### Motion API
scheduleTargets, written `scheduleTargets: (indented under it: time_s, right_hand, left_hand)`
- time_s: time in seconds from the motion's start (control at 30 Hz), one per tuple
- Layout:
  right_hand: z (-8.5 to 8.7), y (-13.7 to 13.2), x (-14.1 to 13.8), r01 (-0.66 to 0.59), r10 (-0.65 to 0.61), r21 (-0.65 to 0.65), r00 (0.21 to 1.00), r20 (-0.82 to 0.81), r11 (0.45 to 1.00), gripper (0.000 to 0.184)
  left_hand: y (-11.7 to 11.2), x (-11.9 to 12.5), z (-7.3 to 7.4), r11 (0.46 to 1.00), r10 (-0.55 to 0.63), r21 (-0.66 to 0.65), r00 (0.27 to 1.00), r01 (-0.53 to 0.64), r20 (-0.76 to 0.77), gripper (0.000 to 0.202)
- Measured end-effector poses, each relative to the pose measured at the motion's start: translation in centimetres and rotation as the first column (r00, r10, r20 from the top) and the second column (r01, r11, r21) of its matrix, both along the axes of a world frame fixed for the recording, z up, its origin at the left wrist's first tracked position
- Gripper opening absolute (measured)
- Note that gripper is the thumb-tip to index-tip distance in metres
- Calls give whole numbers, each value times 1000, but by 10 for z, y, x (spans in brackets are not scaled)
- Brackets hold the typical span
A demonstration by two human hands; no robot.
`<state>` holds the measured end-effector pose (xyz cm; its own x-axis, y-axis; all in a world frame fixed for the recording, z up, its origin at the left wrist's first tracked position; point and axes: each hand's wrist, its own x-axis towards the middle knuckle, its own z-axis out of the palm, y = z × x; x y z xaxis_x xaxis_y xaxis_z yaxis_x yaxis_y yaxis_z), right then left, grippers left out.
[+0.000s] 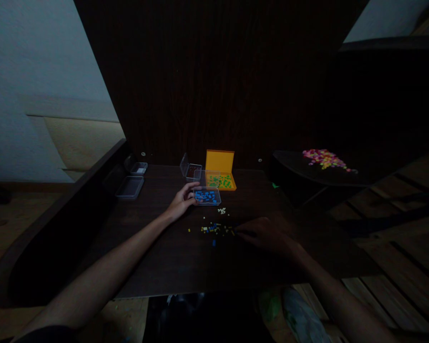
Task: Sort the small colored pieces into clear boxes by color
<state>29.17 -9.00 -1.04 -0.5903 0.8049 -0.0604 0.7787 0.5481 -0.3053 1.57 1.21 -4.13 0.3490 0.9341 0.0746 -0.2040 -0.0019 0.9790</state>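
Note:
My left hand (181,202) grips the left side of a clear plastic box (219,203), its fingers behind and its thumb toward the front. Small blue pieces (208,195) lie inside, and the box's clear lid stands raised at the back. In shadow, my right hand (262,232) rests low over the table with its fingers drawn together. Its fingertips are at the right end of a scatter of small yellow, blue and pale pieces (214,229); whatever they pinch is too dark to make out. A little cluster of cream pieces (221,210) sits just in front of the box.
Behind the clear box stands an open yellow case (219,161) with green pieces inside. Another open clear box (194,170) is beside it. Clear trays (130,187) lie at the left. A heap of pink and yellow pieces (325,158) covers part of the dark ledge at right.

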Motion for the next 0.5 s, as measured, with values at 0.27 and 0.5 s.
scheduleTargets:
  time_s: [0.27,0.5]
  right_hand:
    - [0,6,9,133,-130,69,990,-47,989,26]
    - [-6,21,11,142,-127,167,987,-97,976,26]
  left_hand:
    - [0,0,1,1000,-5,25,1000,5,-3,56]
    - [1,0,0,1000,-2,-1,1000,2,4,57]
